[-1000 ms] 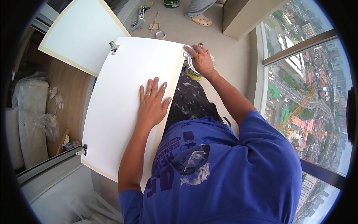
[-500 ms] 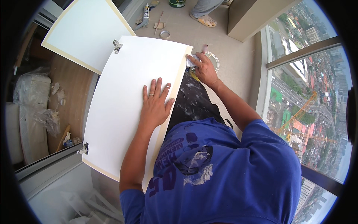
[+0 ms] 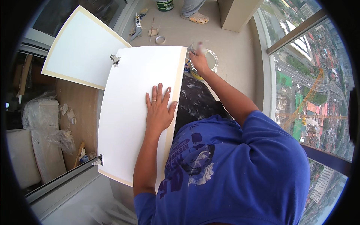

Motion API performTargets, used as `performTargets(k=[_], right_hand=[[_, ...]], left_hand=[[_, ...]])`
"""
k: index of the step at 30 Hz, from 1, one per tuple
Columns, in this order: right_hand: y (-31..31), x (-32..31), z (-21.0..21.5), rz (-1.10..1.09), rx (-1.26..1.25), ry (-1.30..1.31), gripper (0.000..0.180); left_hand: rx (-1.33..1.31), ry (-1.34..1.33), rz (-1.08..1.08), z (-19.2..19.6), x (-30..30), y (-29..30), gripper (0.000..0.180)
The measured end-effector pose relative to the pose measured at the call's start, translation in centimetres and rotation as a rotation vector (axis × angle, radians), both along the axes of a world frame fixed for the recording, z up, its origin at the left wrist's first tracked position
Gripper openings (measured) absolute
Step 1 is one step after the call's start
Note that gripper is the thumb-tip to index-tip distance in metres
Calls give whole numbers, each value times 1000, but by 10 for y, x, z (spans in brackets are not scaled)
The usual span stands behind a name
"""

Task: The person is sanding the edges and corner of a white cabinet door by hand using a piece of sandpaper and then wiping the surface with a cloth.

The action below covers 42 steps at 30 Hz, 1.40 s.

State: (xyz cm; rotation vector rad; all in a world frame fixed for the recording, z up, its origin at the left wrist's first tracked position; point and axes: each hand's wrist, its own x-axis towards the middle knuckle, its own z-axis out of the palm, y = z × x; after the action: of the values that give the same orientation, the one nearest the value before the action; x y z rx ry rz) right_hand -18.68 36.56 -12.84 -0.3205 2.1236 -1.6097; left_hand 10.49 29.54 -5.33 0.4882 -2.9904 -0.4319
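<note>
In the head view, a round bucket (image 3: 196, 75) with a white rim and a yellow lower wall is seen on the floor, just beside the right hand (image 3: 200, 62). Its inside looks pale, but whether this is a filling or only the wall cannot be told. Farther off, a green pail (image 3: 165, 6) is cut by the upper edge, and its contents are not shown.

By the right hand, which is closed near the bucket's rim, a small scraper-like tool (image 3: 192, 48) is held; it is partly hidden and blurred, so its exact kind cannot be told. By the left hand (image 3: 160, 112) nothing is grasped: it is laid flat, with fingers spread, upon the white cabinet door (image 3: 127, 101). This door is placed to the left of the person's legs, with two metal hinges (image 3: 114, 60) along its left edge, and a second white panel (image 3: 84, 48) is partly covered by it.
</note>
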Motion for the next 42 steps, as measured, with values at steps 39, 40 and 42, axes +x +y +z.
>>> performTargets(k=[39,40,42], right_hand=[[8,21,25,113,127,352,47],[15,19,14,177,164,575,47],[30,14,4,297,231,1039,48]], left_hand=[[-13,4,20,1,4,4,61],[-13,9,14,0,3,4,61],[-25,23,-2,0,0,4,60]])
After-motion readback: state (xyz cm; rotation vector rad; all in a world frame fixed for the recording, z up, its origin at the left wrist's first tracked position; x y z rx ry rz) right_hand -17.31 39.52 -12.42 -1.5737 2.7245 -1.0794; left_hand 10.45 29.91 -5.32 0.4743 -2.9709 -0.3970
